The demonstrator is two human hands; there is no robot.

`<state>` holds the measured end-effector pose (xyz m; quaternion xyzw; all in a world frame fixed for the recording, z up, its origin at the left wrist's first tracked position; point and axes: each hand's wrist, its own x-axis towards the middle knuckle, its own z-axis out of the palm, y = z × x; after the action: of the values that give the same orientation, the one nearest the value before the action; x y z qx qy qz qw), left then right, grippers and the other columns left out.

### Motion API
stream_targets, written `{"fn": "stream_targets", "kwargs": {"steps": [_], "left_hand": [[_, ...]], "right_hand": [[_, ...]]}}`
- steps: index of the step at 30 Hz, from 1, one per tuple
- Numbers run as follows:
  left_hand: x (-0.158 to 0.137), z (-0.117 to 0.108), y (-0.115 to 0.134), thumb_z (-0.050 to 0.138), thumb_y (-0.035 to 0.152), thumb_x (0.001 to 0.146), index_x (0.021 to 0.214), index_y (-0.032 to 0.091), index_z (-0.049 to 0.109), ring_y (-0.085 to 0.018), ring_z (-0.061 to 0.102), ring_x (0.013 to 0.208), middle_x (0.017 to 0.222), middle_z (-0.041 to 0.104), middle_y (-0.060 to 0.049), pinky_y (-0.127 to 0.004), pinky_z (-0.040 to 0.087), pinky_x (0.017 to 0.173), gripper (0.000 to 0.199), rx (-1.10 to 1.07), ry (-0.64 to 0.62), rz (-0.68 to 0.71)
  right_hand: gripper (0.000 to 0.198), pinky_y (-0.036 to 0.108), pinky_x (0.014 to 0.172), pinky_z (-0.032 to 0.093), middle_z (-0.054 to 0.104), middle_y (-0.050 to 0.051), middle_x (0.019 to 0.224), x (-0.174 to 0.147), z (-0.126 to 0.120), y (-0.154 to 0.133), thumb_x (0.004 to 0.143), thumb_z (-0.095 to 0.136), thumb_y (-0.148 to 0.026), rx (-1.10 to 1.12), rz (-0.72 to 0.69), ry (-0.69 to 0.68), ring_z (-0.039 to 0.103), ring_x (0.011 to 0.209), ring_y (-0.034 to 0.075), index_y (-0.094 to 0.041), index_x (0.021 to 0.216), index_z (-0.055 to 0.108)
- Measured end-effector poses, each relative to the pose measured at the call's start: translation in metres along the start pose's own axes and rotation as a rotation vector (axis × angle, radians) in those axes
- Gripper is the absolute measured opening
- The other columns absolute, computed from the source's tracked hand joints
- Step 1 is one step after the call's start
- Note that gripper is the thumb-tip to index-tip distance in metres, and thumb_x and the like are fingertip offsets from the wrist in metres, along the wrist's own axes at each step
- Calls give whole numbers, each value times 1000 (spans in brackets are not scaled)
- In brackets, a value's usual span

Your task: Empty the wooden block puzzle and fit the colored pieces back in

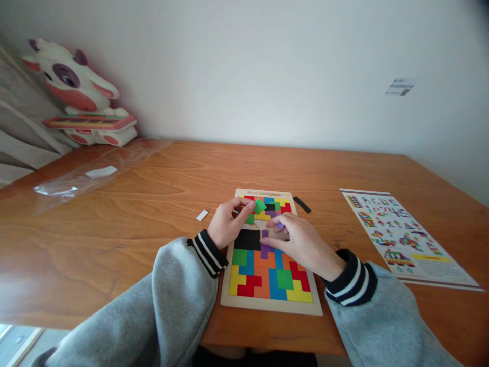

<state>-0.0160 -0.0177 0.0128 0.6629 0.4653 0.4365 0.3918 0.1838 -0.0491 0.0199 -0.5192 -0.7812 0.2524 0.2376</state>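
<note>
Between the thumb and fingers of my left hand is a green square puzzle piece, raised over the upper part of a wooden puzzle board. My right hand reaches over the board's middle, thumb and index finger apart. Its thumb tip is at a purple piece on the board. Another purple patch shows beneath its fingers; whether they touch it is unclear. Coloured pieces fill the lower board, with a black block above them at the left. Bare wood shows between my hands.
A white piece lies left of the board, and a black strip lies to its upper right. A printed pattern sheet is on the right. Clear plastic wrap and a cow-shaped toy keyboard are at the back left.
</note>
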Motion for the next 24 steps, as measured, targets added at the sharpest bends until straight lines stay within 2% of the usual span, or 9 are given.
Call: {"fn": "stream_targets", "kwargs": {"steps": [7,10,13,16,20,22,24], "left_hand": [[0,0,2,58,54,88,85,15,69,-13,54,60,72,66,-3,-24,42,55,40,-33,0,-21],[0,0,2,59,55,87,85,15,69,-13,53,60,70,65,-2,-23,43,55,41,-39,10,-23],[1,1,0,60,56,86,84,15,69,-12,50,57,69,63,-2,-23,40,52,42,-48,36,-24],[2,1,-2,60,58,85,83,16,68,-12,50,58,70,62,-2,-22,38,49,43,-77,61,-35],[2,0,-5,62,59,83,83,16,68,-13,51,59,69,61,-2,-22,38,49,43,-94,65,-45],[3,0,-6,63,59,83,83,16,69,-12,51,58,69,61,-2,-22,38,49,43,-94,60,-38],[2,0,-6,63,59,83,83,16,69,-12,51,58,70,62,-2,-22,38,50,43,-99,58,-32]], "right_hand": [[19,31,69,53,71,4,83,1,-1,-2,78,79,-32,46,93,-54,67,76,18,-20,86,67],[18,31,71,53,71,4,86,0,-2,-4,77,78,-29,104,73,-39,66,77,17,-20,84,65],[14,28,65,52,71,2,81,1,-6,-2,83,71,-32,198,86,-53,65,70,15,-20,83,63],[16,28,62,50,71,3,83,5,-16,7,86,66,-36,219,114,37,65,69,16,-20,88,62],[20,34,70,51,73,7,93,9,-33,34,87,63,-37,-20,168,305,68,78,21,-21,98,62],[21,37,72,50,73,10,94,8,-39,48,90,59,-36,-175,188,352,68,82,25,-20,102,61],[24,39,72,50,72,11,91,5,-44,58,91,56,-35,-330,213,335,67,81,27,-19,109,61]]}}
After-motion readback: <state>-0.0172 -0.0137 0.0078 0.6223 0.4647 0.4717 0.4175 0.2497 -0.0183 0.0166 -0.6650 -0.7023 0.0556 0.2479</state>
